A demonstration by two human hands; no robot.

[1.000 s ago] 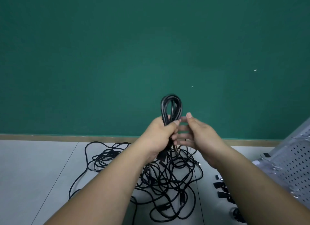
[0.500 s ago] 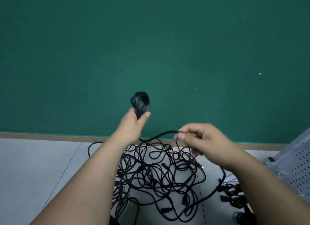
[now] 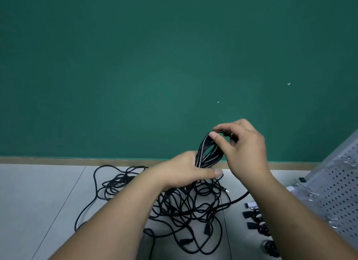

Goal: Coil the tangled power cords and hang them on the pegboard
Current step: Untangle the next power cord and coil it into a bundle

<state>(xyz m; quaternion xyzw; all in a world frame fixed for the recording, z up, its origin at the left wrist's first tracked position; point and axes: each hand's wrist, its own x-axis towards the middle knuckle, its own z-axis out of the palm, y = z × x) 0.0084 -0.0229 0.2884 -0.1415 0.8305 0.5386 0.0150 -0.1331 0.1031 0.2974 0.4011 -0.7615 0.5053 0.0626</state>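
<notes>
Two hands mid-coiling: left hand grips the coil low, right hand pinches its top. Tangled cords lie at six o'clock, pegboard at four; next move likely needs more slack.

A black coiled cord is standing upright, the left hand gripping its lower end and the right hand pinching its top loop. The tangled cords are lying heaped below it. The white pegboard is sitting tilted at the right.

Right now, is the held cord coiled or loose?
Coiled: the cord lies in bunched loops, the left hand gripping the lower end, the right hand pinching the top.
</notes>
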